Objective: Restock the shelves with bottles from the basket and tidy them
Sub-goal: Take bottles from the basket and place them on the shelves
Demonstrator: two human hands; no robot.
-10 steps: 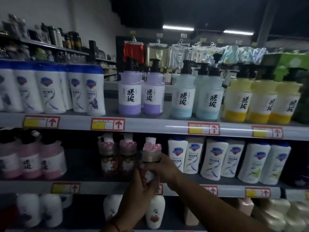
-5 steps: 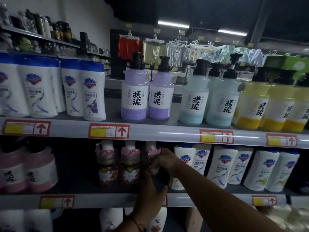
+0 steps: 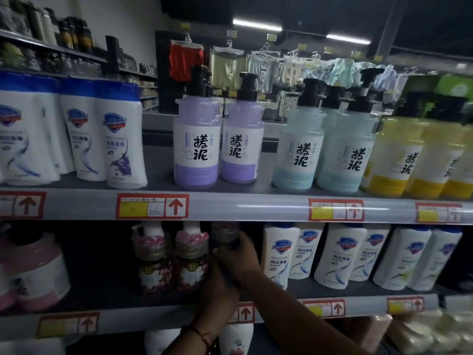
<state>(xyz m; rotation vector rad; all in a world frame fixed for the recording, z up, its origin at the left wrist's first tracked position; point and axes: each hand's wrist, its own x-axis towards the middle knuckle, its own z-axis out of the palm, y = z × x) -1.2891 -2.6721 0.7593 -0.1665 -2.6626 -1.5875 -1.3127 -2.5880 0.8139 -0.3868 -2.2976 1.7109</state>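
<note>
With your right hand (image 3: pixel 236 257) and left hand (image 3: pixel 220 290) gripping the dark bottle (image 3: pixel 225 242), seat it upright beside the floral bottles (image 3: pixel 190 262) (labels forward).

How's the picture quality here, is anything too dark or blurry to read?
Head view: dim overall; the lower shelf sits in shadow, so the bottle both hands grip is barely readable; right edge smeared; glare streak on the upper shelf rail.
</note>
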